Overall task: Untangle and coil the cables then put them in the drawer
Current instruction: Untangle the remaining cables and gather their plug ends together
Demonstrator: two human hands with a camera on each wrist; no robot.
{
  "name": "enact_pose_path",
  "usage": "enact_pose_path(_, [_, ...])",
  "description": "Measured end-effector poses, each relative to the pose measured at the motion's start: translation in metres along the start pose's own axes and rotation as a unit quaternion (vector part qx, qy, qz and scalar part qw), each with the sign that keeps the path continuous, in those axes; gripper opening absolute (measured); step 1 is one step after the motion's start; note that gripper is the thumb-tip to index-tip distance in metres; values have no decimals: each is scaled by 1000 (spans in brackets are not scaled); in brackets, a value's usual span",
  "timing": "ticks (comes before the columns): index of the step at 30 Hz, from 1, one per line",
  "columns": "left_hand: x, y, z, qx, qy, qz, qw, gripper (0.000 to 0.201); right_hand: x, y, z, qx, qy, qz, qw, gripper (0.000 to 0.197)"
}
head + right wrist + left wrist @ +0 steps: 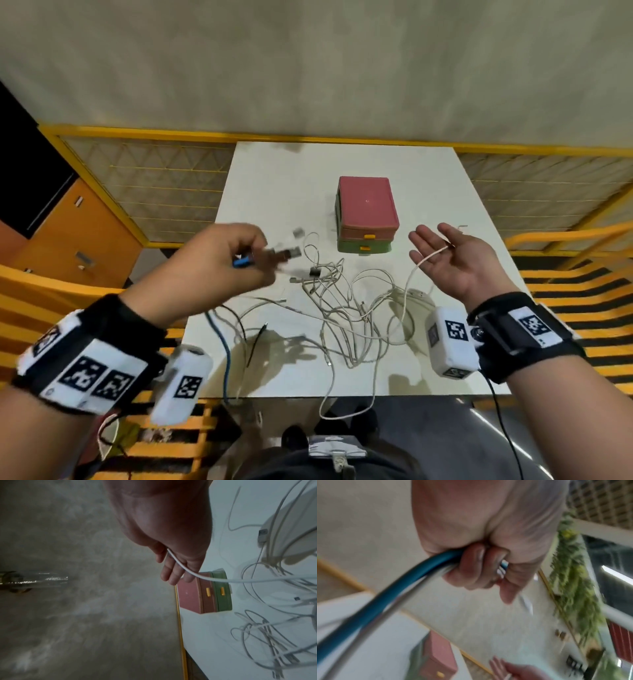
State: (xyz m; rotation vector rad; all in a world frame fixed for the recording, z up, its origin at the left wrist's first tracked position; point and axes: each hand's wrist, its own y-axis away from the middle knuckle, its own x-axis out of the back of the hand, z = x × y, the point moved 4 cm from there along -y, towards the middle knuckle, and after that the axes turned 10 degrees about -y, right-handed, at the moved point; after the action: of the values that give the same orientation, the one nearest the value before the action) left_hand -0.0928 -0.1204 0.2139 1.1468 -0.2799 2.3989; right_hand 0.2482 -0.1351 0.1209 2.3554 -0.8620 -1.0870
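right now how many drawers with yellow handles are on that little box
2: the pink upper drawer and the green lower drawer, stacked at the front of the box on the table; both closed.

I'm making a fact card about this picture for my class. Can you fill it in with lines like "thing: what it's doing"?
left hand: raised above the table, fingers curled round a blue cable and some other cable ends
right hand: open, palm up, a white cable draped across the fingers
cable pile: white cables tangled on the table, some hanging off the near edge
drawer box: pink on top, green below, yellow handles, both drawers closed
table: white
cables put away: none yet
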Motion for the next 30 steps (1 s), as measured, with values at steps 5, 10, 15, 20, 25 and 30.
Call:
enact_pose_path(5, [-36,-38,25,28,202,69,976,32,-34,26,40,-53,27,-97,994,23])
enact_pose_path(10, [-95,-59,48,-7,214,-6,977,30,-70,63,74,-116,19,-218,969,24])
enact_pose_path(15, [-105,-51,37,1,211,-49,976,33,-63,60,70,-128,50,-188,973,21])
enact_pose_path(20, [-110,-16,14,-20,95,-237,967,19,-39,50,37,-105,62,-126,985,19])
enact_pose_path(25, [-113,6,-16,3,71,-315,946,26,-10,47,10,-65,93,-69,991,11])
enact_pose_path(30, [-88,-7,-20,38,136,-221,965,19,11,64,24,-70,353,-137,923,18])
